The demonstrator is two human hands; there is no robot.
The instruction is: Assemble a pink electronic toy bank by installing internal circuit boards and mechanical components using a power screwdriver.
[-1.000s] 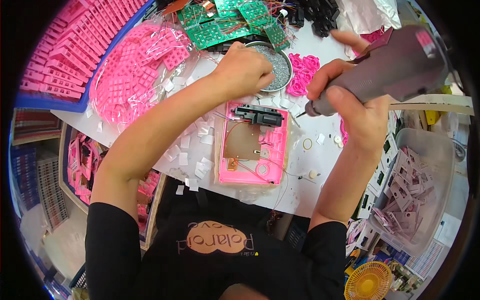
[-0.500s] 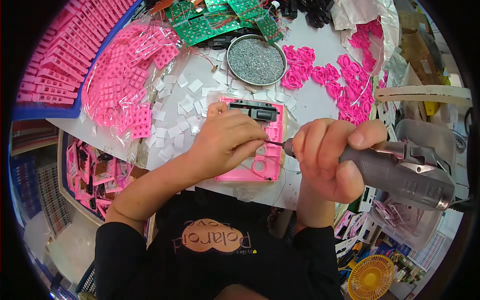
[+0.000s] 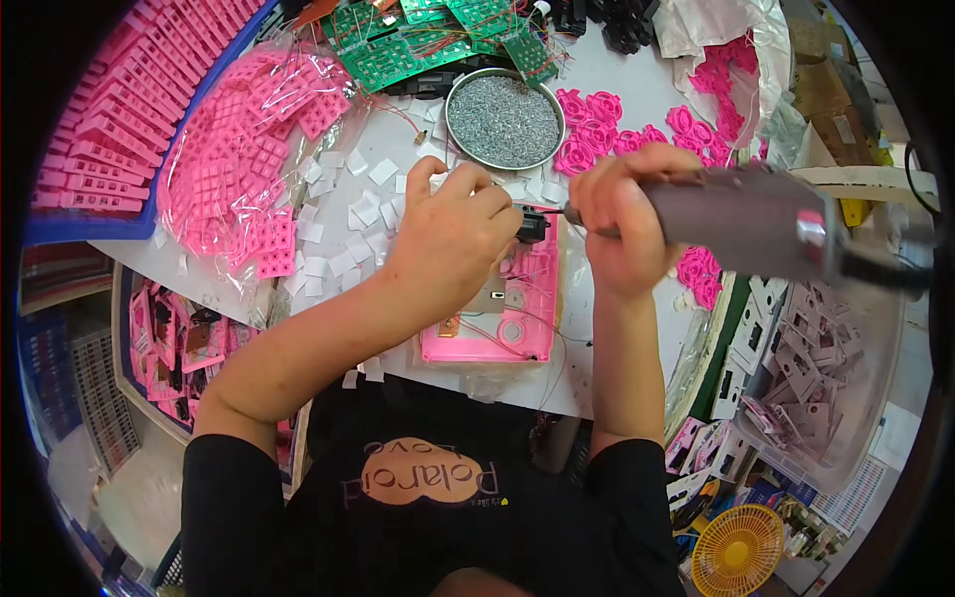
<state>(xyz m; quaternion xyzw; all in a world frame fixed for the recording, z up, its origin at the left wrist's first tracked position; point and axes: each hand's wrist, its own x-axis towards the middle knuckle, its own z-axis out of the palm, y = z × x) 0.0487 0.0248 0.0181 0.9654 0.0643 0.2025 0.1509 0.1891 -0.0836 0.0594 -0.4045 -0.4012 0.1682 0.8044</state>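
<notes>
A pink plastic casing lies on the table in front of me, with thin wires and a small metal piece inside. At its far end sits a black plastic module, largely covered by my left hand. The fingers of that hand are bent and closed over the module; the fingertips are partly hidden. My right hand is wrapped round a grey electric screwdriver, held nearly level. Its thin bit points left at the module's right end, close to my left fingers. Whether the bit touches a screw cannot be seen.
Beyond the casing stands a round metal bowl of small screws. White paper squares lie scattered to the left, beside a clear bag of pink keypads. Green circuit boards are piled at the back; pink loop-shaped parts spread right.
Both hands have moved toward the casing's far end. The screwdriver's bit has left the casing's middle right and now points at the black module.
</notes>
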